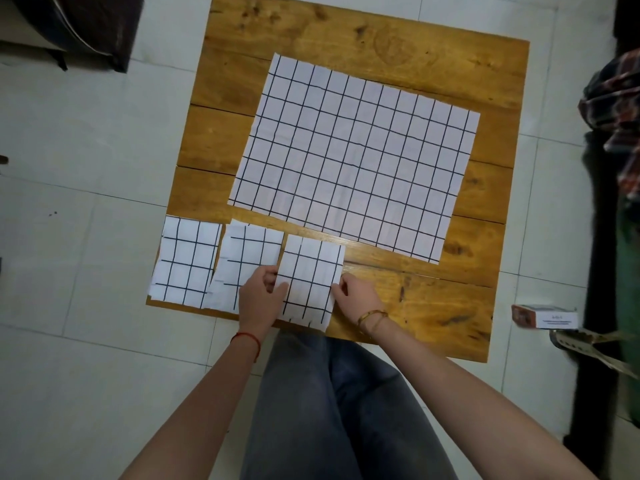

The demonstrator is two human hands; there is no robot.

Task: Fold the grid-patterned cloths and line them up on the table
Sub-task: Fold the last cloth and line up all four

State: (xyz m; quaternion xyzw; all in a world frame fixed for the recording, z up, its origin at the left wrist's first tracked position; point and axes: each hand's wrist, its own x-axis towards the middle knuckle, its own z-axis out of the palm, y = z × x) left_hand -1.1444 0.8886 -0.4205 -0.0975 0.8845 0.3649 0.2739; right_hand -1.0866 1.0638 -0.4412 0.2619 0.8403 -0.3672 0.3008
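Three folded white cloths with black grid lines lie in a row along the near edge of the wooden table: the left one, the middle one and the right one. My left hand pinches the right folded cloth's left edge, partly over the middle cloth. My right hand grips that same cloth's right edge. A large unfolded grid cloth lies spread flat across the middle of the table, beyond the row.
Bare wood shows right of the row and along the far edge. A small box sits on the tiled floor at the right, by dark furniture with plaid fabric. My knees are under the near edge.
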